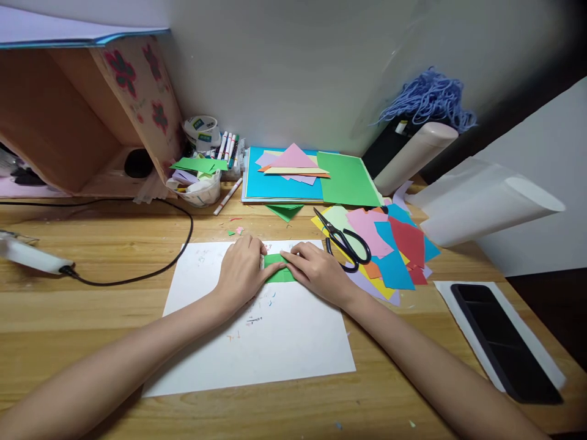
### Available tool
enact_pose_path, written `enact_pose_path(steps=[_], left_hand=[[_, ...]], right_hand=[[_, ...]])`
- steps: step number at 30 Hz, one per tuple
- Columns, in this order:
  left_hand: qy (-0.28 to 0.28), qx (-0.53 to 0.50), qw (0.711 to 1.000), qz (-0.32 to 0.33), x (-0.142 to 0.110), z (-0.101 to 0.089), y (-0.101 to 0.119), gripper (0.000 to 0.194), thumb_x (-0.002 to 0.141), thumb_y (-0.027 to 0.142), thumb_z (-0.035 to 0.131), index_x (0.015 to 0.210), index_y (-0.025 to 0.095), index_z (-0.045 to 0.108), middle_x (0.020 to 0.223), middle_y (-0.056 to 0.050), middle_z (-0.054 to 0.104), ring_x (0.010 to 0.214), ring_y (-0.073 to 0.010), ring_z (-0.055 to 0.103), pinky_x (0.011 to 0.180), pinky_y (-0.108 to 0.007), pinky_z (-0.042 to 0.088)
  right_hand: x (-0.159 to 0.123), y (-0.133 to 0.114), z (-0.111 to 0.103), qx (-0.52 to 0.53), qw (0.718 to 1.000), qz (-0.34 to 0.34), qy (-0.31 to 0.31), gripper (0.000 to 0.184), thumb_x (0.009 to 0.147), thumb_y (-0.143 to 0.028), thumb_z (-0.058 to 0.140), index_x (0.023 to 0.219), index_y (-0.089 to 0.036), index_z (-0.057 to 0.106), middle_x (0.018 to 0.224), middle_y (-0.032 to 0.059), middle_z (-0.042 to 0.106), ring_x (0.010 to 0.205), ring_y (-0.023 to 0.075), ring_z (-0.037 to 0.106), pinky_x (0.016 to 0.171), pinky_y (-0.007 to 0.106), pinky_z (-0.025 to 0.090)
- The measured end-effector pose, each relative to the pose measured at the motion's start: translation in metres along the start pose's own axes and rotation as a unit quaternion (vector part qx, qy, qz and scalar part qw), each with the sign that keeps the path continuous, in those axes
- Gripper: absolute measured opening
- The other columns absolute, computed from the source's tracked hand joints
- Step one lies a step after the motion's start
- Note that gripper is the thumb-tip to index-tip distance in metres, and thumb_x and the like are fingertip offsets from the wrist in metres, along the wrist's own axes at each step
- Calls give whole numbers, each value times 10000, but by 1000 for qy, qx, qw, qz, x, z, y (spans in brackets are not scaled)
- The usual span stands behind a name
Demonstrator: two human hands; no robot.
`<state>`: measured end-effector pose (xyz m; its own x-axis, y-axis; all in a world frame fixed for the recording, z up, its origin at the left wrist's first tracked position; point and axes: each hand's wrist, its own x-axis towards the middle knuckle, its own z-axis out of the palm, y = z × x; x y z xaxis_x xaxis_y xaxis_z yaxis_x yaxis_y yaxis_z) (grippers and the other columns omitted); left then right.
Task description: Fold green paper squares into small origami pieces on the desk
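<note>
1. Centrally, the green paper (280,275) lay on the marked white sheet (275,360), itself flat on the wooden surface (220,421).
2. At nine o'clock, the left hand (243,266) laid its thumb across the paper; at three, the right hand (318,272) rested fingers on its edge.
3. Whether either hand's fingers pinched it underneath: could not tell.
4. Black-handled scissors (336,233) lay toward two o'clock, phone (504,342) toward four.

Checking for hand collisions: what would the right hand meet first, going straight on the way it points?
The right hand would likely meet the left hand first, over the green paper both touch; exact depth is unclear.
</note>
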<state>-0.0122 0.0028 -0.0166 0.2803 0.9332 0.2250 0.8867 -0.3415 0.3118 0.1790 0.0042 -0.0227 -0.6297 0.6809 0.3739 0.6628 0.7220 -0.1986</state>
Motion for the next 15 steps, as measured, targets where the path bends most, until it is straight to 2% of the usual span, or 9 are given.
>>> enact_pose_path(steps=[7,15], left_hand=[[-13,13,1000,4,1,-2,3,340,835,498,455,714,180,462,747,-49,509,709,-198,494,599,-301,349],[-8,-72,997,-7,2,-3,2,226,812,387,528,740,182,464,712,-11,524,690,-174,497,602,-289,351]], right_hand=[[-1,1,-1,55,998,16,15,175,879,-188,452,953,-174,610,844,73,597,797,169,562,694,277,455],[0,1,-2,54,998,18,1,172,879,-184,441,921,-171,608,843,73,595,791,169,555,691,281,444]])
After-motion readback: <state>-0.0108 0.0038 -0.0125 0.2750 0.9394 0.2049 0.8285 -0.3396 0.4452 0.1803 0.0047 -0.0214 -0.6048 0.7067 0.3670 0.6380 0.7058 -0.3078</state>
